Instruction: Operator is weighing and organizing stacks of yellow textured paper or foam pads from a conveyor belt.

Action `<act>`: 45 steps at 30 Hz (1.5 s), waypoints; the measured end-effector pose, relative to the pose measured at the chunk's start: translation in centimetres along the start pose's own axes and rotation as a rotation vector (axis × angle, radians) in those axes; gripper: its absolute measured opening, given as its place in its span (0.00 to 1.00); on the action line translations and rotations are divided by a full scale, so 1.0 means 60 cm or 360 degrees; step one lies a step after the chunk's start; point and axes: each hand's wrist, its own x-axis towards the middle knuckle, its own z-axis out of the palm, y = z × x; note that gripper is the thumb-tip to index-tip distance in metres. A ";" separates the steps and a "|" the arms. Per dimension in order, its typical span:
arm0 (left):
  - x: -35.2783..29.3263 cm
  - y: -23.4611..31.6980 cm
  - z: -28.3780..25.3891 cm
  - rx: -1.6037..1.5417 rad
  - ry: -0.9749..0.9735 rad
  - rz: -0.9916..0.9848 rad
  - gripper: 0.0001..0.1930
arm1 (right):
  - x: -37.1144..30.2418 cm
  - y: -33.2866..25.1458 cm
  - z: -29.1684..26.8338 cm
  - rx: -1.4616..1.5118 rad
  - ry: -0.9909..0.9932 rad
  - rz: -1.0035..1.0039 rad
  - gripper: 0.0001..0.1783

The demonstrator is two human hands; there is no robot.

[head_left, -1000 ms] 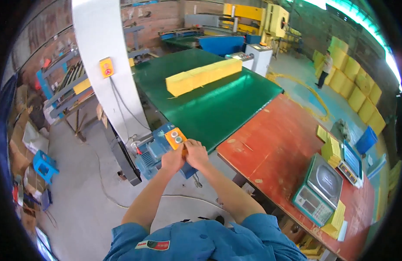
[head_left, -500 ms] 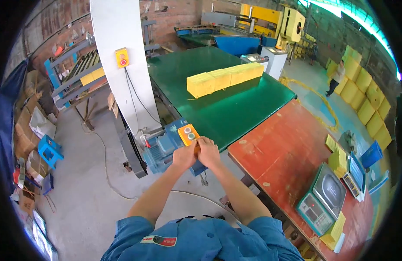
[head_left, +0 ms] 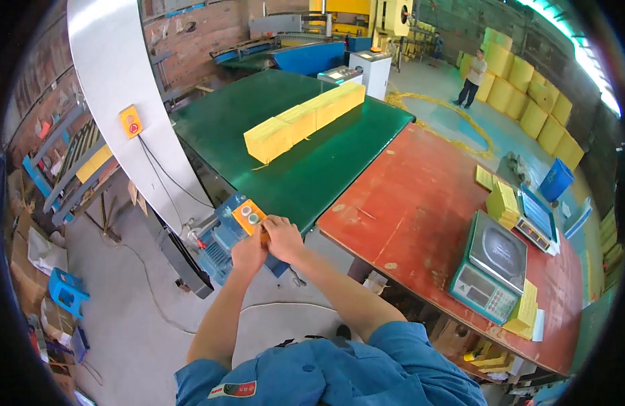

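Observation:
An orange push-button box [head_left: 244,211] with two round buttons sits on top of a blue electric motor [head_left: 217,252] at the near corner of a green conveyor belt [head_left: 217,111]. Both my hands are together at the box's near end. My left hand [head_left: 249,252] is closed against its lower edge, thumb up. Beside it, my right hand [head_left: 283,238] curls over the right side, the two hands touching. My fingers partly hide the box's near end. Farther along the belt lies a row of yellow blocks [head_left: 305,123], end to end.
A red table [head_left: 400,203] adjoins the belt on the right, bearing a scale [head_left: 492,264], a second scale [head_left: 534,218] and yellow stacks [head_left: 503,203]. A white pillar [head_left: 133,88] carries a red stop button. A person [head_left: 473,78] stands far right. A cable [head_left: 146,277] crosses the floor.
The view has swung to the right, so the belt, motor and pillar appear farther left. My hands stay at the button box. The far person has turned and stands with arms drawn in.

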 end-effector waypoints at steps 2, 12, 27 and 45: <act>0.001 0.000 0.002 0.0006 0.0013 0.0001 0.22 | -0.001 0.002 -0.002 0.0003 0.0001 0.0016 0.22; 0.002 -0.001 -0.002 -0.0008 0.0036 0.0015 0.21 | 0.002 -0.002 -0.006 0.0058 0.0009 0.0024 0.19; 0.002 0.000 -0.005 0.0047 -0.0018 -0.0022 0.24 | 0.001 -0.006 -0.008 0.0040 -0.0036 0.0019 0.21; 0.006 0.000 -0.003 -0.0009 -0.0045 -0.0046 0.29 | 0.005 0.000 -0.003 0.0016 -0.0043 0.0039 0.20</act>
